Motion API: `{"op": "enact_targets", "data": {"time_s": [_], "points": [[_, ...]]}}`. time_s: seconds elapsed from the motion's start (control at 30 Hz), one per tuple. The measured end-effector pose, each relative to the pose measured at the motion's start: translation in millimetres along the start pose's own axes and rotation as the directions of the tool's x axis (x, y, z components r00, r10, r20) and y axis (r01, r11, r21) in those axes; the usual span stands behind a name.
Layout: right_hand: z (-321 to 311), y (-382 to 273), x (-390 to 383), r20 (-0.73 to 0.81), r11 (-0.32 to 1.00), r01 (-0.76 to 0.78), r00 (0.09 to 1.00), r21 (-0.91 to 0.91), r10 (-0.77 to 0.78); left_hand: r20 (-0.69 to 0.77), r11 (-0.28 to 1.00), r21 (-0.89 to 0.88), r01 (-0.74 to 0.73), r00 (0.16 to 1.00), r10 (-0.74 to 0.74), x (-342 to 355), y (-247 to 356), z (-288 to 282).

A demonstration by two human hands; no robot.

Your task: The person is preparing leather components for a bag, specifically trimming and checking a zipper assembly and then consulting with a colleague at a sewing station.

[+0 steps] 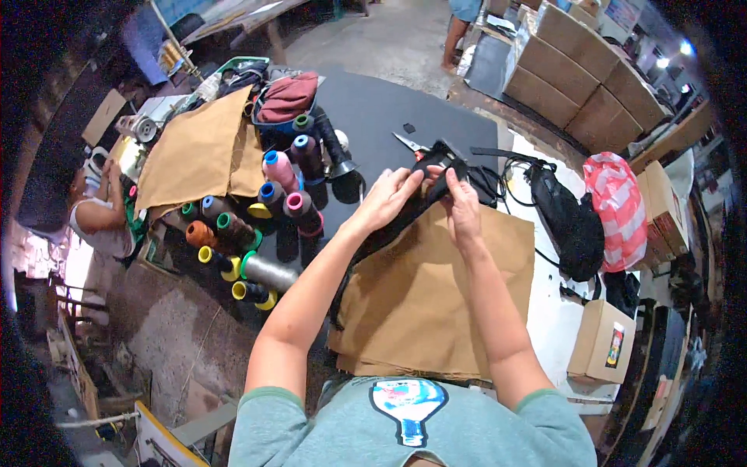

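Observation:
My left hand [391, 199] pinches a long black fabric strap [383, 236] between thumb and fingers. Close beside it, my right hand [464, 207] grips the same strap near its upper end, fingers curled in. From my hands the strap trails down to the left, along the edge of a stack of tan cloth pieces [428, 311]. Just beyond my fingers lie scissors [410, 145] with an orange handle, partly covered by black material. What exactly sits between my fingertips is too small to make out.
Several thread cones [282, 173] crowd the left, beside more tan cloth [191, 156]. On the right lie a black bag [566, 222], a red-and-white plastic bag [615, 210] and a cardboard box [601, 342]. Another person [105, 214] sits far left; stacked cartons [572, 70] stand behind.

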State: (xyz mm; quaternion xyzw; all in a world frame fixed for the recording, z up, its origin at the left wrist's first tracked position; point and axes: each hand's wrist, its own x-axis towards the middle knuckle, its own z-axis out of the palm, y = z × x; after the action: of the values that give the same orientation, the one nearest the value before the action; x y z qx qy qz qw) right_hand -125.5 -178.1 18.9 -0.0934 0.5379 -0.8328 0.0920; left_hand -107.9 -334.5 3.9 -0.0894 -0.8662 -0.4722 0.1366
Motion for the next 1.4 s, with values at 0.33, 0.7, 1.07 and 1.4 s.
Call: {"op": "enact_targets", "data": {"time_s": [0.33,0.7,1.07,1.4], "points": [[-13,-14,24,-0.03,0.954,0.059,0.997,-0.296,-0.071,0.156,0.473,-0.832,0.29,0.94,-0.303,46,-10,18],[-12,-35,45,-0.148,0.83,0.112,0.963,-0.547,-0.227,0.299,0.271,-0.854,0.443,0.846,-0.441,52,-5,1],[35,-40,68,0.44,-0.055,0.517,0.663,-0.854,-0.606,0.188,0.309,-0.889,0.338,0.885,-0.427,56,-3,-6],[23,-37,76,0.501,-0.187,0.494,0.641,-0.849,-0.582,0.148,0.317,-0.905,0.283,0.909,-0.39,53,6,-4]]}}
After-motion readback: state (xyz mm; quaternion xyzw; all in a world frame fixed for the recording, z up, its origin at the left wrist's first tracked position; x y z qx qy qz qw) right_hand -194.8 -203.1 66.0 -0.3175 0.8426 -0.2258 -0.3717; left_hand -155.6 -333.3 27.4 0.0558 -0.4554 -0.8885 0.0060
